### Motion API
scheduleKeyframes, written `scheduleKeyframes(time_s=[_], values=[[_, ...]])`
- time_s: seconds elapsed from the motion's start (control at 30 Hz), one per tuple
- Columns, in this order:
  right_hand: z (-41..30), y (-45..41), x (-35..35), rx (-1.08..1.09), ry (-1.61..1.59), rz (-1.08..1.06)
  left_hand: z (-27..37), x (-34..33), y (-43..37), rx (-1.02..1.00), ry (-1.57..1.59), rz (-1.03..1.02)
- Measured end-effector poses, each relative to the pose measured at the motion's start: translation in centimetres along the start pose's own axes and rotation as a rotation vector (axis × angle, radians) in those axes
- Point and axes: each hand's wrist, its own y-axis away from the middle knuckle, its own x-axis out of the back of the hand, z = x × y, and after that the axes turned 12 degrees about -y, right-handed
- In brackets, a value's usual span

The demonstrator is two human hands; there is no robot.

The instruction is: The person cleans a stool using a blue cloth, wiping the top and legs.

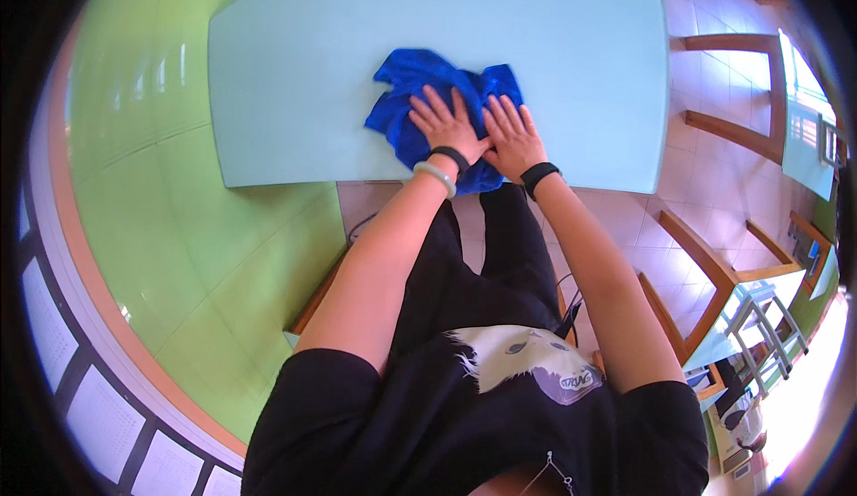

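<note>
A crumpled blue cloth [416, 69] lies spread on the pale blue table [294, 94], its lower end at the near edge. My left hand [447, 122] rests flat on the cloth, palm down with fingers spread. Beside it, my right hand [515, 138] presses flat over the cloth's right part, fingers slightly apart. The two thumbs meet or nearly meet. Neither hand grasps the fabric. A black band and a pale bangle circle my left wrist; another black band is on the right one.
A green tiled wall [147, 181] runs along the left, with papers [104, 422] mounted on it. Wooden-legged tables [710, 282] stand to the right, one bearing an upturned metal-legged stool [763, 335]. Farther off at lower right is another person [748, 422].
</note>
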Motion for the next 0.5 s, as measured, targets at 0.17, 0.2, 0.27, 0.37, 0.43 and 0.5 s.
scheduleKeyframes(time_s=[0.17, 0.2, 0.27, 0.37, 0.43, 0.5], values=[[7.1, 4.8, 3.0, -0.233, 0.015, 0.083, 9.7, 1.4, -2.0, -0.322, -0.076, 0.169], [8.3, 6.6, 3.4, -0.288, 0.038, 0.106, 12.0, 1.7, -1.8, -0.384, -0.083, 0.172], [9.6, 9.4, 3.4, -0.408, 0.037, 0.127, 15.0, 1.6, -1.0, -0.477, -0.145, 0.192], [9.3, 13.2, 2.8, -0.615, 0.070, 0.108, 17.8, 0.5, 1.1, -0.680, -0.129, 0.211], [7.9, 14.6, 1.9, -0.705, 0.144, 0.083, 17.5, -0.9, 2.4, -0.798, -0.103, 0.283], [6.7, 14.5, 1.3, -0.710, 0.058, 0.098, 15.9, -1.6, 2.3, -0.876, -0.028, 0.361]])
